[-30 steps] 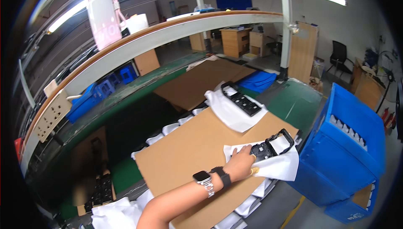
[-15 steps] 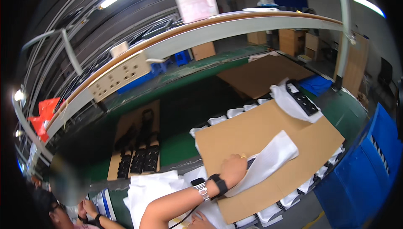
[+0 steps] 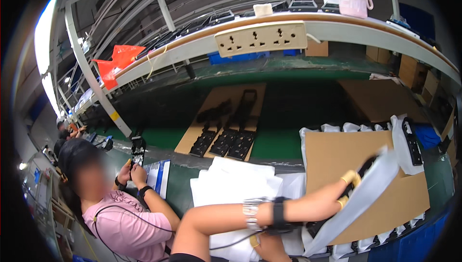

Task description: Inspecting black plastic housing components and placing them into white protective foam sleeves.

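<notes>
My left hand [image 3: 347, 185], with yellow fingertip covers, a watch and a black wrist strap, reaches right over a brown cardboard sheet [image 3: 332, 154]. It grips a long white plastic bag [image 3: 368, 202] that slants up from the sheet, with a black device [image 3: 368, 162] showing at the bag's top. My right hand [image 3: 263, 246] lies low under that forearm, mostly hidden, next to a pile of white bags [image 3: 233, 180]. Whether it holds anything I cannot tell.
Another bagged black device [image 3: 410, 142] lies at the sheet's far right. Several black devices rest on a second cardboard sheet [image 3: 226, 137] on the green belt. A co-worker in pink [image 3: 122, 218] sits at left handling a device. A shelf above carries a socket strip [image 3: 260, 38].
The view has swung left, bringing the co-worker in. My left hand has raised the bag from flat on the cardboard to a steep slant.
</notes>
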`<action>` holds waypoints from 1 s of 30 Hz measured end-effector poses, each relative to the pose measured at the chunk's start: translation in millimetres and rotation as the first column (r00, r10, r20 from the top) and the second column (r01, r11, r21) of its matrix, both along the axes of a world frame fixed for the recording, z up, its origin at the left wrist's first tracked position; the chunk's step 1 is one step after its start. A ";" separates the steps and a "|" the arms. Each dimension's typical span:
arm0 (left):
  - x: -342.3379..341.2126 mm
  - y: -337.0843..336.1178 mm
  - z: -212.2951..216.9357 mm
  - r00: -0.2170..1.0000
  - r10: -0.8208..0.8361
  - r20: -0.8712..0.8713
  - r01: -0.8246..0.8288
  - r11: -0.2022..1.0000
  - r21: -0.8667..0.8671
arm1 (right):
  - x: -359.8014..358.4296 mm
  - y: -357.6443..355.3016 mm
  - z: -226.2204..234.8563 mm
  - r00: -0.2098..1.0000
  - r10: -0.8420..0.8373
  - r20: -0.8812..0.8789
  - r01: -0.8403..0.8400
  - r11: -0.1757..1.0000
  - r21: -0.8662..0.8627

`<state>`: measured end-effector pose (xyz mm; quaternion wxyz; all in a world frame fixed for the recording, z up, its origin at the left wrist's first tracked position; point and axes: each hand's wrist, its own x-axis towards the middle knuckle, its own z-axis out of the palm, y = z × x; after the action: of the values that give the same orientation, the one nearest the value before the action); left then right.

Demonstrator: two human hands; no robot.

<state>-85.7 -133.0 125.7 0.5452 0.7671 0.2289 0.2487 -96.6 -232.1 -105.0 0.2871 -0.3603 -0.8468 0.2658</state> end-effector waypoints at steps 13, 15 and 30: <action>-200.5 -128.5 -68.5 0.419 0.753 -0.507 -0.815 0.558 0.155 | 7.3 0.1 54.5 0.996 -0.038 0.076 0.041 0.998 -0.044; -195.4 -132.0 -75.2 0.343 0.829 -0.440 -0.817 0.495 0.296 | 8.9 0.4 54.6 0.990 -0.003 0.140 0.017 0.996 -0.093; -143.4 -128.9 -68.5 0.069 0.851 -0.521 -0.405 0.501 0.765 | 9.7 -1.1 42.5 0.991 -0.049 -0.123 0.048 0.999 -0.005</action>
<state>-229.1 -261.9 57.2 -0.0155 0.6786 0.7305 0.0750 -86.9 -233.3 -62.5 0.3447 -0.3639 -0.8183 0.2812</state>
